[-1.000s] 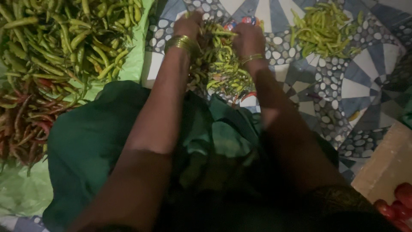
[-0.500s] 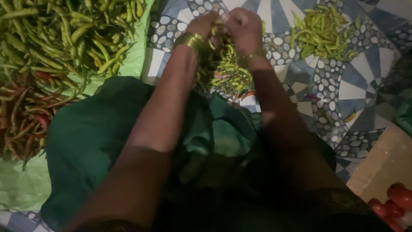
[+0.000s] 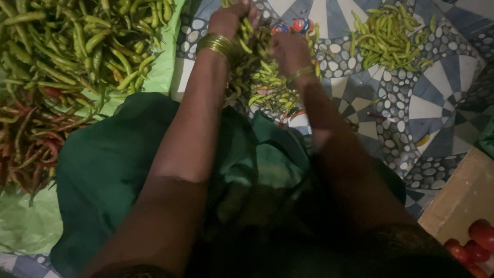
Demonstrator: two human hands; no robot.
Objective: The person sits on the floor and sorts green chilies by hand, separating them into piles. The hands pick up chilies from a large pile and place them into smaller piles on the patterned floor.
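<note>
Between your knees, on the patterned tile floor (image 3: 437, 110), your two hands are buried in a small heap of green chillies (image 3: 267, 85). Your left hand (image 3: 231, 20) is closed in a fist-like grip around a bunch of them near the top of the heap, with chillies poking out below the gold bangles (image 3: 218, 45). Your right hand (image 3: 288, 49) presses down into the same heap just beside it; whether its grip is closed on any chillies you cannot tell, since the fingers are hidden.

Judging from this, loose chillies could slip from the left fist and scatter over the tiles, because the bunch looks fuller than the hand can hold. They could also get mixed into the sorted pile (image 3: 388, 38) lying well apart to the right, or the big mound (image 3: 77, 46) on the green sheet (image 3: 164, 72) to your left.
</note>
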